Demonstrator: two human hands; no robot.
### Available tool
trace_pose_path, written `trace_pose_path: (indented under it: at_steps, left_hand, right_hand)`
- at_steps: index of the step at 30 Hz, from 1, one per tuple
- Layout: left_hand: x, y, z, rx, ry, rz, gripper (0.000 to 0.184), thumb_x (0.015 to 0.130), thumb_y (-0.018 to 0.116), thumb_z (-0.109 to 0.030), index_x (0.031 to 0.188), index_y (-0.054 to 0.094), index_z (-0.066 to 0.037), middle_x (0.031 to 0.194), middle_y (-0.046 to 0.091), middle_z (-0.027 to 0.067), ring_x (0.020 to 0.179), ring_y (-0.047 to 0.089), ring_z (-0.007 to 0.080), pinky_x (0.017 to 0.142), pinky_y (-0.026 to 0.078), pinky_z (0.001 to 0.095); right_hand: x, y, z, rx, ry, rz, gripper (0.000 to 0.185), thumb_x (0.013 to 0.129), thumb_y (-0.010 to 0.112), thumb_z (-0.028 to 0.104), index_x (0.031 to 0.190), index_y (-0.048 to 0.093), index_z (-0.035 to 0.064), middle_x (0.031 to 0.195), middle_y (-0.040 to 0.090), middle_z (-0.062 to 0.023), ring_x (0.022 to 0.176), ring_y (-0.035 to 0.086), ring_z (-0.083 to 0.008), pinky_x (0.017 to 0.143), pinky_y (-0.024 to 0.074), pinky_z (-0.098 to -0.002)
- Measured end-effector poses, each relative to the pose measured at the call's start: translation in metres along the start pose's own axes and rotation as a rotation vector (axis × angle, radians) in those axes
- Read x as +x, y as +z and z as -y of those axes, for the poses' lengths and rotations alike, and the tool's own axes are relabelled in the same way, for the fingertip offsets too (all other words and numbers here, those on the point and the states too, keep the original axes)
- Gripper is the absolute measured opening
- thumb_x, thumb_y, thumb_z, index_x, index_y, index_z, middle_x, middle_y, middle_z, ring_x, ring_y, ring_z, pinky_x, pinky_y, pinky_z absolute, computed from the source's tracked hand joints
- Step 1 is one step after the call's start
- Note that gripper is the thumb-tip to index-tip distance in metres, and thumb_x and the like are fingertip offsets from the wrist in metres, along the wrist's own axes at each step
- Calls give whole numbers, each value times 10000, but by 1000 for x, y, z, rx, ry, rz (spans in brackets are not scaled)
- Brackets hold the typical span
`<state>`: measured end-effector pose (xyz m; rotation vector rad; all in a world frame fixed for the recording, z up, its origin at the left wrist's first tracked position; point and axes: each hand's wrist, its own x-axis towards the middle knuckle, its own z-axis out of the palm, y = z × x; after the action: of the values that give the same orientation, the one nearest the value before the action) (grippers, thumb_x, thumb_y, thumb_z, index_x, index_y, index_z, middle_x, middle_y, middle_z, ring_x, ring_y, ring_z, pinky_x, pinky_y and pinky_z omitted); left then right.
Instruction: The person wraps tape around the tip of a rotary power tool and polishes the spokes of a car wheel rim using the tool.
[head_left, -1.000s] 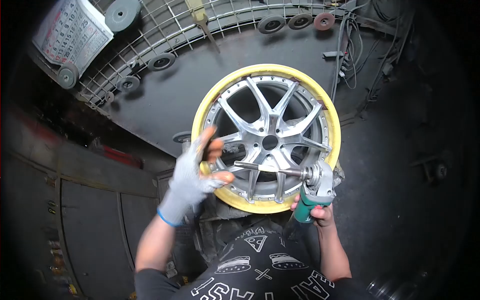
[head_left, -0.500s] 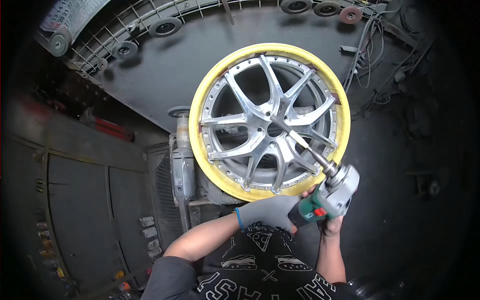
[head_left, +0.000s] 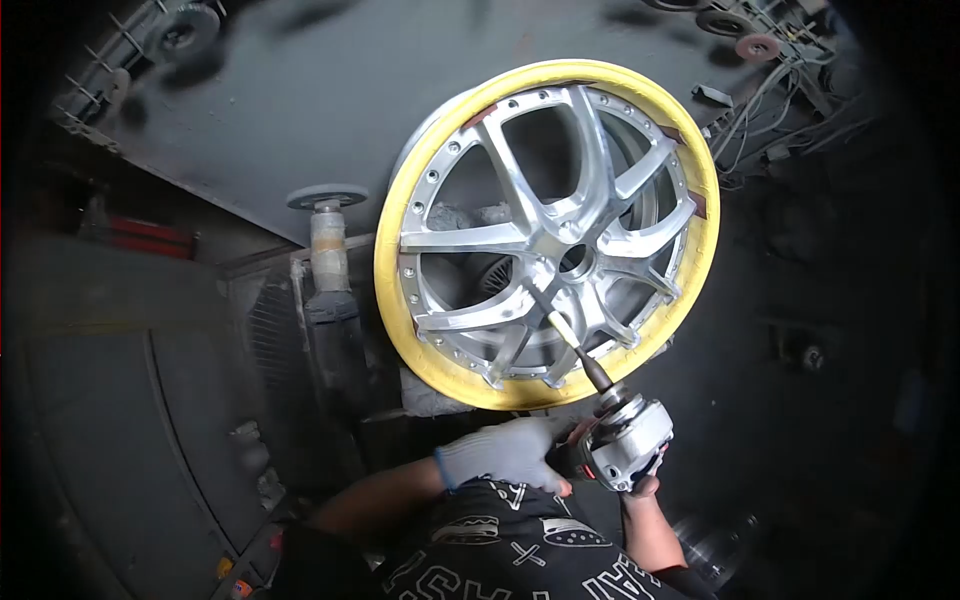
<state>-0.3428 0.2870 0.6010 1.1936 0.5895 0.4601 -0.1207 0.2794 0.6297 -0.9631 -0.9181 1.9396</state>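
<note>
My gloved left hand (head_left: 505, 455) is closed on the rear of the power tool (head_left: 628, 445), close to my shirt. Wrapped round the tool's head from below and the right is my right hand (head_left: 645, 490), mostly hidden behind it. A long spindle with a white band (head_left: 562, 325) points up and left from the tool, over the wheel's spokes; whether its tip touches them I cannot tell. The silver spoked wheel rim (head_left: 490, 237), its outer edge covered in yellow (head_left: 400, 345), stands tilted in front of me.
Left of the wheel is a machine with a round disc (head_left: 328, 196) on top. A grey panel (head_left: 290, 110) lies behind. Discs and cables (head_left: 760, 110) hang at the upper right, and a red object (head_left: 150, 238) is at the left.
My left hand has come from the wheel's left side onto the tool. The tool has turned, its spindle now pointing up-left. The view has shifted, and the wheel appears more tilted.
</note>
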Motion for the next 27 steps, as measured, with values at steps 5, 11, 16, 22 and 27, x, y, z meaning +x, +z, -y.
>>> trace_pose_path:
  at_steps: [5,11,16,22,27]
  left_hand:
    - [-44,-20,-31,-1192,96,-36,942,797,805,-142,1531,214,-119,1092,580,118,657,570,78,571,482,211]
    - [-33,-31,-40,-1128,129,114,1133,645,926,-318,1533,245,-142,1080,509,-3,724,481,39,540,398,180]
    - [-10,-31,-21,-1168,45,85,980,620,930,-256,1434,400,-129,1074,489,-14,759,483,44,558,401,183]
    - [3,-41,-37,-1198,78,23,903,638,887,-252,1406,433,-115,1040,496,-24,835,480,44,632,416,192]
    - [11,-35,-33,-1222,84,-29,882,637,867,-208,1403,444,-100,1099,503,-3,895,496,66,689,445,212]
  right_hand:
    - [17,50,28,-634,-24,-118,1296,485,455,1019,1114,585,-107,956,703,-142,867,699,-226,811,547,-331]
    - [30,68,27,-789,53,-67,1338,552,259,1039,1162,594,-104,952,697,-142,857,689,-228,803,533,-340]
    - [43,63,19,-760,74,-150,1304,645,204,1004,1187,579,-121,1068,673,-194,990,664,-271,915,500,-361]
    - [48,51,23,-697,118,-188,1271,673,256,984,1219,546,-126,1094,668,-189,999,666,-262,920,501,-363]
    - [49,46,24,-711,120,-205,1276,659,267,991,1227,543,-118,1064,682,-176,974,674,-251,905,509,-356]
